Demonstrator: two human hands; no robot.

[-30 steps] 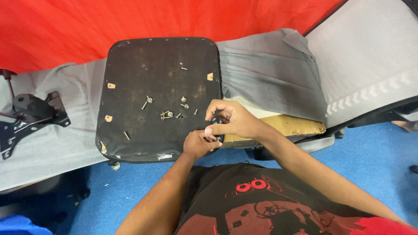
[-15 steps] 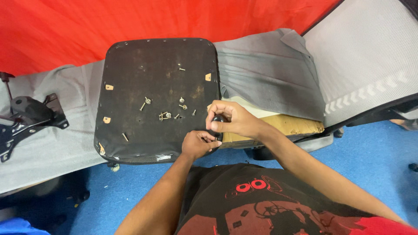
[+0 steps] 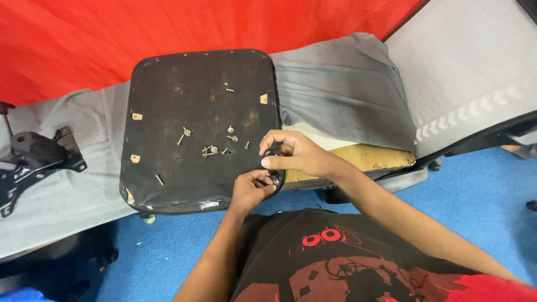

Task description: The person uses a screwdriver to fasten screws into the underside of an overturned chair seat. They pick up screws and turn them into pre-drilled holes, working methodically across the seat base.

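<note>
A dark, worn chair seat base (image 3: 190,112) lies upside down on a grey cloth. Several loose screws and bolts (image 3: 210,149) are scattered over its middle. My right hand (image 3: 291,154) and my left hand (image 3: 253,187) meet at the seat's near right corner. Together they pinch a small black part (image 3: 273,168), held between the fingertips of both hands; its shape is mostly hidden by my fingers.
A black metal chair mechanism (image 3: 31,156) rests on the grey cloth (image 3: 67,190) at the left. A grey mesh chair back (image 3: 464,78) leans at the right. Grey fabric over a tan foam pad (image 3: 369,156) lies beside the seat. The floor (image 3: 481,201) is blue, the backdrop red.
My hands have stayed at the seat's near right corner, with the fingers shifting slightly around the small black part. Nothing else has moved.
</note>
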